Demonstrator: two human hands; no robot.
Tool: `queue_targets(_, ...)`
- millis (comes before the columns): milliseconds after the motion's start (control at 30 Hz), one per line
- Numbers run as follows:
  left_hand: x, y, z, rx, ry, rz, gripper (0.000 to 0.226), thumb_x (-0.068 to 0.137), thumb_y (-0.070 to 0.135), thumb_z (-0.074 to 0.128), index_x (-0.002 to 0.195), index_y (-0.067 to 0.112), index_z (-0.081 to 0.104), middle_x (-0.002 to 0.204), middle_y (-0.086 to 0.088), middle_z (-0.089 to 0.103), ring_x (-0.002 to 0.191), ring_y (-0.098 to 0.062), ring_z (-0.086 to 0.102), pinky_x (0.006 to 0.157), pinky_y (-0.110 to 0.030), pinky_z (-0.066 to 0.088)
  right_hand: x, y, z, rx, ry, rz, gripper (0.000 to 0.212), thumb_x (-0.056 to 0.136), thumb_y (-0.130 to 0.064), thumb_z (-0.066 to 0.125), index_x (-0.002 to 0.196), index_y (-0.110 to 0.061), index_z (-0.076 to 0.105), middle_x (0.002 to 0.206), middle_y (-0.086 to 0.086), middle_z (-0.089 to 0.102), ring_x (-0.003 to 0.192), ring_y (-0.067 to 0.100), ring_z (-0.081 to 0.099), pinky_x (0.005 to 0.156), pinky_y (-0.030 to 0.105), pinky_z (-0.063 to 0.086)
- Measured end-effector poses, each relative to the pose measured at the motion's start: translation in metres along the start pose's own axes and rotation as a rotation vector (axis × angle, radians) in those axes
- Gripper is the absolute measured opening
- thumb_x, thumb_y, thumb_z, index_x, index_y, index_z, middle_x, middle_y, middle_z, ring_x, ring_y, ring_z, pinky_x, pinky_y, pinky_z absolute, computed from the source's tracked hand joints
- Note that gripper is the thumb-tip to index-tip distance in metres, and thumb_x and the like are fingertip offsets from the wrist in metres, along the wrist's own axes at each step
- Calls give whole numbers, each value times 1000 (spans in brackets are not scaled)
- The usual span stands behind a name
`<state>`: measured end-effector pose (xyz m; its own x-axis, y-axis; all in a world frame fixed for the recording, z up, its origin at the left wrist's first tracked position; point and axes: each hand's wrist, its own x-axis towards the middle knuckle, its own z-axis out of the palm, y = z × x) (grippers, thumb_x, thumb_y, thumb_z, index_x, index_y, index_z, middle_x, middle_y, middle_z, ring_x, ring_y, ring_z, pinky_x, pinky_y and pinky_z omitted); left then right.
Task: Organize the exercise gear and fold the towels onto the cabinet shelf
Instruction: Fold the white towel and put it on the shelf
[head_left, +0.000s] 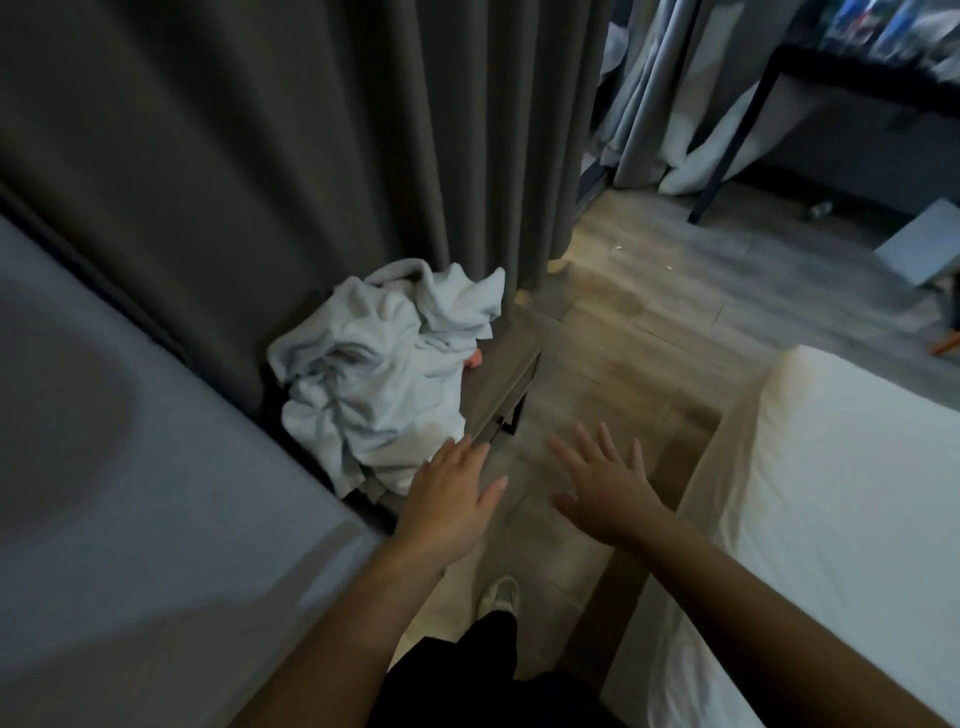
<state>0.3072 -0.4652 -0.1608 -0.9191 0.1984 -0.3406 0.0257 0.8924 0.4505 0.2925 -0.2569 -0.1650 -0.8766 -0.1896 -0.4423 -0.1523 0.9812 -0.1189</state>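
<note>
As right hand (608, 488) hovers, left hand (452, 493) flanks towels (374, 364) (crumpled)

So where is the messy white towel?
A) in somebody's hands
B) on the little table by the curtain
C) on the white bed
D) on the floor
B: the crumpled towel lies heaped on the small table against the grey curtain.

Bedroom: white-sheeted bed (831, 493), floor-length grey curtains (311, 156), wood-look floor (649, 312).
</note>
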Motion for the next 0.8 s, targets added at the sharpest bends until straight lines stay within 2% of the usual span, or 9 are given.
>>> queue_targets(200, 74, 1, -27, -30, 73, -110, 57, 101, 46, 39, 150, 19, 32, 160, -6, 24, 148, -22, 16, 118, -43, 20, 74, 23, -35, -4, -89, -54, 77, 96, -52, 46, 155, -34, -1, 164, 6, -9, 149, 33, -11, 116, 64, -3)
queue_targets(367, 125, -22, -38, -83, 177, -307, 55, 101, 43, 41, 149, 15, 35, 159, -8, 26, 146, -23, 21, 118, -36, 20, 165, 28, -70, -57, -83, -245, 77, 96, -51, 46, 155, -34, 0, 164, 7, -6, 149, 34, -10, 115, 62, -3)
queue_targets(500, 160, -34, -48, -121, 226, -549, 56, 102, 46, 36, 151, 22, 29, 162, -2, 19, 148, -20, 15, 118, -37, 17, 243, 20, -104, -110, -82, -467, 77, 97, -47, 48, 155, -34, -1, 164, 6, -7, 150, 34, -10, 116, 61, -2)
queue_targets(667, 195, -36, -77, -64, 505, -689, 54, 98, 40, 51, 145, 17, 41, 160, -8, 22, 147, -27, 20, 116, -42, 25, 324, -12, -139, -220, -117, -714, 81, 96, -53, 47, 154, -36, -6, 164, 5, -9, 150, 35, -8, 116, 61, 2)
queue_targets(733, 207, -46, -90, -37, 543, -767, 58, 96, 40, 53, 147, 18, 37, 161, -9, 17, 148, -27, 16, 116, -44, 25, 346, -39, -145, -175, -159, -751, 85, 95, -52, 51, 154, -38, -8, 164, 3, -10, 150, 35, -7, 116, 63, 6)
queue_targets(800, 219, -64, -99, -28, 433, -894, 71, 94, 49, 53, 152, 23, 21, 162, -10, 6, 149, -29, 8, 117, -48, 21, 365, -68, -145, -119, -213, -774, 90, 92, -52, 55, 153, -40, -10, 164, 1, -13, 149, 35, -7, 115, 65, 11)
